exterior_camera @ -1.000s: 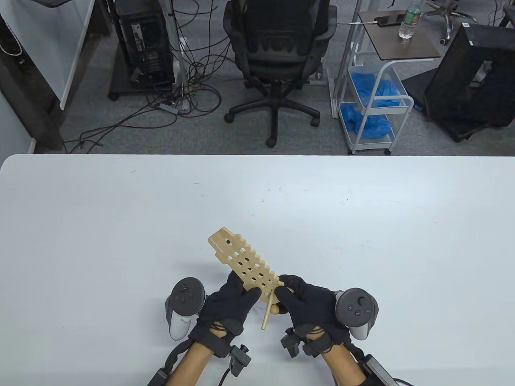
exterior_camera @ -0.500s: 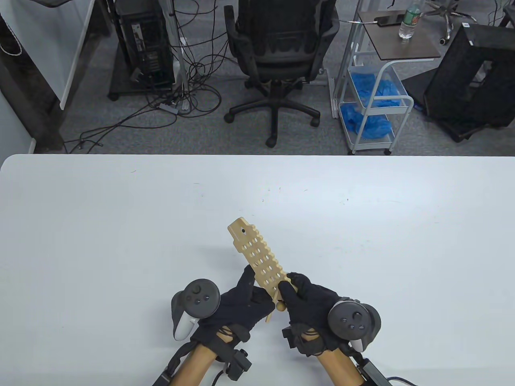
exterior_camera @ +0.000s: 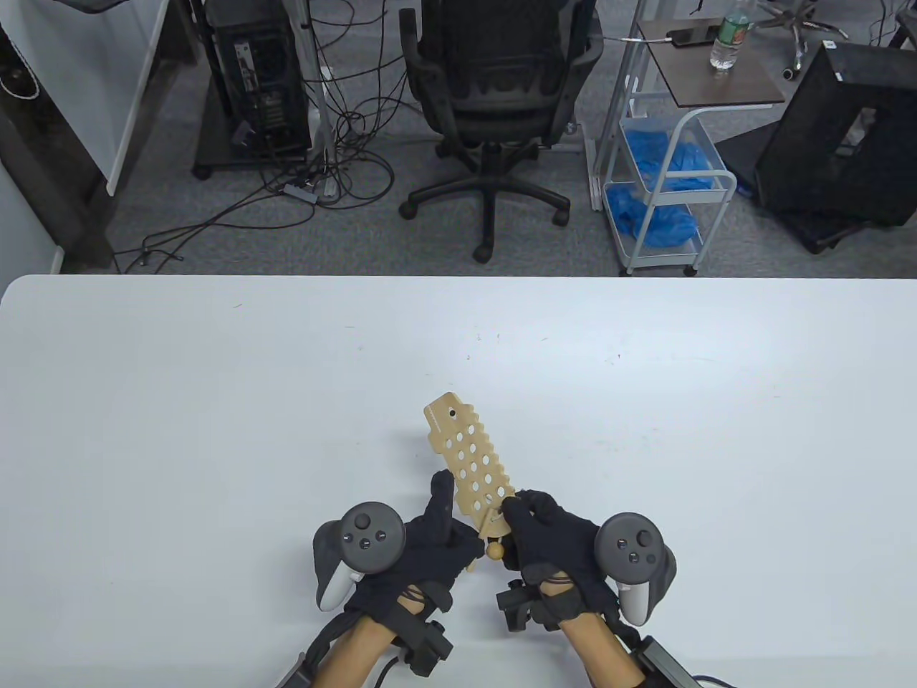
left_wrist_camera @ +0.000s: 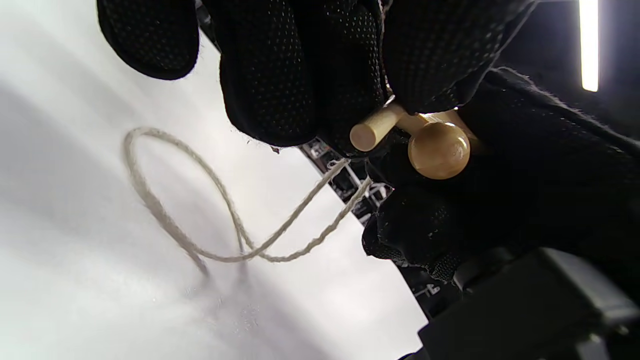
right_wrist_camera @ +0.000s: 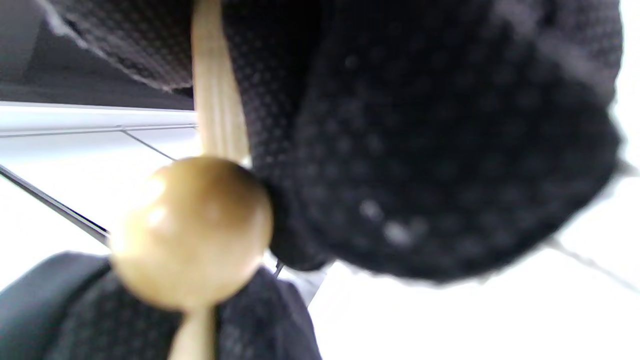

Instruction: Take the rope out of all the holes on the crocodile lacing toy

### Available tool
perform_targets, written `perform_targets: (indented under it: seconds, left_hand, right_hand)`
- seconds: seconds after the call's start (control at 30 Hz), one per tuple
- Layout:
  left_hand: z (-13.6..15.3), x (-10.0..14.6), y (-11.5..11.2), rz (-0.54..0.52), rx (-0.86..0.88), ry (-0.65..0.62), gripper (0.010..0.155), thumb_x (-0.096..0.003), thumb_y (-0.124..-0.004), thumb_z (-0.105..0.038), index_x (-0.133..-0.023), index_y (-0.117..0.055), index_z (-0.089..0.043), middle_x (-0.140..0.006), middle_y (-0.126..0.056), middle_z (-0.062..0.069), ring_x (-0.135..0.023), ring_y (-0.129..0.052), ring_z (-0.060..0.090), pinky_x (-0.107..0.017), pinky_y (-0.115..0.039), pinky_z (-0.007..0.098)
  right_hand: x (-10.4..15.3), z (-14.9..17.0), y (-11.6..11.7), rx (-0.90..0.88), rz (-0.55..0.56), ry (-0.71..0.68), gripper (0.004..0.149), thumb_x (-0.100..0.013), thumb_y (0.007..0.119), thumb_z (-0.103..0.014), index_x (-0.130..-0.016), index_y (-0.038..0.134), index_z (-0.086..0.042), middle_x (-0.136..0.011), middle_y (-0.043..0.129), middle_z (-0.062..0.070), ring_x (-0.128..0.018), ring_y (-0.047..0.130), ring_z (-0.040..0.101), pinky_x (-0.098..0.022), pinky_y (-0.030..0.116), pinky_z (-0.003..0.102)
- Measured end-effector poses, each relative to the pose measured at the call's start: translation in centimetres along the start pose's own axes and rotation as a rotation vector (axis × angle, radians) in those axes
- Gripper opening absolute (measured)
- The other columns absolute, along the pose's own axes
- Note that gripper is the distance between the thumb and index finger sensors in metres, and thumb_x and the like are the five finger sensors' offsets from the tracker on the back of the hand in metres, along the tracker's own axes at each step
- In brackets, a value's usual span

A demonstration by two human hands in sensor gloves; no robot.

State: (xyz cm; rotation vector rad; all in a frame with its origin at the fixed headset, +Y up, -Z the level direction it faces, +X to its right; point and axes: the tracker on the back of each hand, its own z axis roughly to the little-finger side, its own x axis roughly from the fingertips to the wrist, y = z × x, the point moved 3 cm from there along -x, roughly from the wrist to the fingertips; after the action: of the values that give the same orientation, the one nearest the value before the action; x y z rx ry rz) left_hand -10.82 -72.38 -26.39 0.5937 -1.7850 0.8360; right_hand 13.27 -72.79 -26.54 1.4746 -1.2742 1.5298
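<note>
White tabletop (exterior_camera: pixel 215 430) spreads wide to both sides and ahead, so there is plenty of open room, though the work sits close to the near edge, where the hands come in. Next down in size, the wooden crocodile board (exterior_camera: pixel 469 462) is held up off the table, its holed body slanting away from the person, head end farthest out. It looks stiff, light and smooth, so a firm hold on its tail end should carry it without strain. Left hand (exterior_camera: pixel 430 548) has its fingers wrapped about the board's near end from below, and the left wrist view shows those fingers curled over a small wooden peg (left_wrist_camera: pixel 372 131) as well. Right hand (exterior_camera: pixel 548 537) pinches at the same near end, fingertips curled in at the last holes; whether it has the rope itself between them I cannot tell. Just below the board hangs a round wooden bead (exterior_camera: pixel 494 550), hard and slick, likely to roll if dropped. Smallest of all, the rope (left_wrist_camera: pixel 210 220), thin, pale and limp, trails down in a loose loop onto the table under the hands; it looks soft enough to snag on a hole's rim, so I'd pull it straight and near the hole.
</note>
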Motion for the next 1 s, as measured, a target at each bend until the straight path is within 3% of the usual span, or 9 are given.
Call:
perform_targets:
  seconds: [0.47,0.5,0.53,0.57,0.6,0.67,0.7,0.77,1.0]
  left_hand:
    - [1.3,-0.5,0.9,0.089,0.266,-0.025,0.08,-0.0497,-0.081,-0.03,-0.116,-0.037,-0.02,-0.089,-0.088,0.001,-0.061,-0.097,0.021,-0.063,-0.074,0.059]
    - [1.5,-0.5,1.2,0.091,0.265,-0.028,0.079,-0.0497,-0.08,-0.029,-0.116,-0.037,-0.023,-0.091,-0.087,0.002,-0.062,-0.097,0.021,-0.063,-0.074,0.059]
    - [1.6,-0.6,1.3,0.09,0.261,-0.024,0.081,-0.0503,-0.083,-0.017,-0.116,-0.037,-0.026,-0.092,-0.085,0.002,-0.063,-0.097,0.021,-0.063,-0.074,0.059]
    - [1.7,-0.6,1.5,0.084,0.255,-0.02,0.079,-0.0498,-0.08,-0.028,-0.116,-0.037,-0.027,-0.093,-0.084,0.002,-0.064,-0.097,0.021,-0.063,-0.074,0.058]
    - [1.9,-0.6,1.8,0.069,0.247,-0.016,0.081,-0.0503,-0.082,-0.016,-0.116,-0.038,-0.03,-0.094,-0.082,0.002,-0.065,-0.096,0.021,-0.064,-0.074,0.058]
    - [2.1,-0.6,2.2,0.049,0.248,-0.006,0.079,-0.0505,-0.082,-0.016,-0.116,-0.04,-0.033,-0.095,-0.081,0.002,-0.066,-0.095,0.021,-0.064,-0.073,0.058]
    - [2.4,-0.5,2.4,0.037,0.252,0.005,0.076,-0.0503,-0.079,-0.027,-0.115,-0.041,-0.034,-0.095,-0.081,0.002,-0.066,-0.095,0.021,-0.064,-0.073,0.058]
    - [2.6,-0.5,2.8,0.016,0.238,0.011,0.079,-0.0504,-0.082,-0.016,-0.115,-0.042,-0.036,-0.094,-0.082,0.002,-0.066,-0.095,0.021,-0.064,-0.073,0.058]
    - [3.5,-0.5,4.1,-0.005,0.226,0.028,0.082,-0.0503,-0.082,-0.018,-0.115,-0.039,-0.043,-0.094,-0.082,0.001,-0.066,-0.096,0.021,-0.064,-0.074,0.056]
  right_hand:
    - [-1.5,3.0,-1.9,-0.23,0.031,0.17,0.048,-0.043,0.083,-0.035,-0.065,0.085,0.007,-0.035,0.107,0.022,-0.011,0.107,0.029,-0.027,0.086,0.055]
    - [-1.6,3.3,-2.0,-0.238,0.03,0.18,0.048,-0.042,0.083,-0.035,-0.065,0.085,0.007,-0.035,0.107,0.022,-0.011,0.107,0.029,-0.027,0.086,0.055]
    - [-1.7,3.3,-2.1,-0.246,0.03,0.187,0.048,-0.043,0.083,-0.035,-0.065,0.085,0.007,-0.035,0.107,0.022,-0.011,0.107,0.029,-0.027,0.086,0.055]
    - [-1.8,3.6,-2.3,-0.258,0.029,0.196,0.048,-0.043,0.083,-0.035,-0.065,0.085,0.007,-0.035,0.107,0.022,-0.011,0.107,0.029,-0.027,0.086,0.055]
    - [-1.9,3.8,-2.4,-0.272,0.03,0.208,0.048,-0.043,0.083,-0.035,-0.065,0.085,0.007,-0.035,0.107,0.022,-0.011,0.107,0.029,-0.027,0.086,0.055]
    - [-2.1,4.2,-2.7,-0.294,0.038,0.227,0.048,-0.043,0.082,-0.035,-0.065,0.084,0.008,-0.036,0.107,0.022,-0.012,0.107,0.029,-0.028,0.086,0.055]
    - [-2.2,4.3,-2.8,-0.302,0.04,0.23,0.048,-0.043,0.082,-0.035,-0.065,0.084,0.008,-0.036,0.107,0.022,-0.012,0.107,0.029,-0.028,0.086,0.055]
    - [-2.3,4.6,-3.1,-0.319,0.042,0.242,0.049,-0.043,0.082,-0.036,-0.065,0.084,0.008,-0.036,0.107,0.022,-0.012,0.107,0.029,-0.028,0.086,0.055]
    - [-2.6,5.2,-3.7,-0.359,0.057,0.266,0.049,-0.044,0.081,-0.036,-0.066,0.084,0.008,-0.037,0.106,0.022,-0.013,0.107,0.029,-0.028,0.086,0.055]
